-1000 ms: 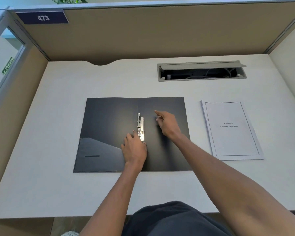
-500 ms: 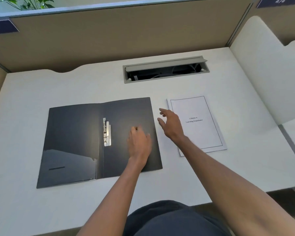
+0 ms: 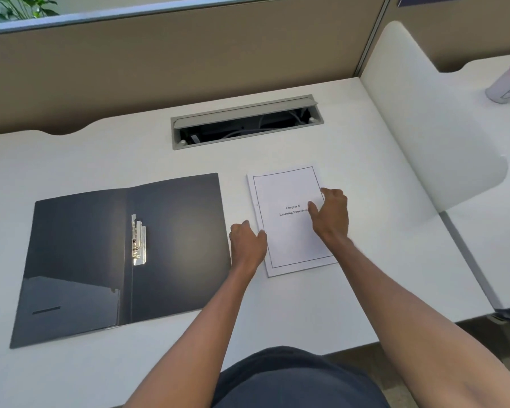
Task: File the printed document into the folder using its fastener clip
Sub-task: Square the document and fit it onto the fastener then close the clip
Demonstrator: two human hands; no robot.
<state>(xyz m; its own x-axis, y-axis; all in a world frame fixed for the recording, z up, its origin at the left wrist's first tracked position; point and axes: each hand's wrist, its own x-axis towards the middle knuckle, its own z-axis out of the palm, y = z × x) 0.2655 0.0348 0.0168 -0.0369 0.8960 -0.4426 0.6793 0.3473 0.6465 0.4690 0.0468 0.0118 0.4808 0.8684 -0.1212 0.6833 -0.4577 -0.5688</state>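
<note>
Printed document [image 3: 289,231] flat on the table [image 3: 351,304], both hands at its edges.
Left hand [image 3: 248,244] curls at the document's 9 o'clock edge; right hand [image 3: 331,214] rests at 3 o'clock. Whether either hand grips cannot be told. The open folder [image 3: 183,245], fastener clip [image 3: 139,240] on its spine, lies beside the document at 9 o'clock.

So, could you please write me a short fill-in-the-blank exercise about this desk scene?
1. The dark folder lies ____ on the desk.
2. The printed document lies to the ____ of the folder.
3. The metal fastener clip holds ____ pages.
4. The left hand touches the document's ____ edge; the right hand rests on it.

Answers: open; right; no; left
</note>
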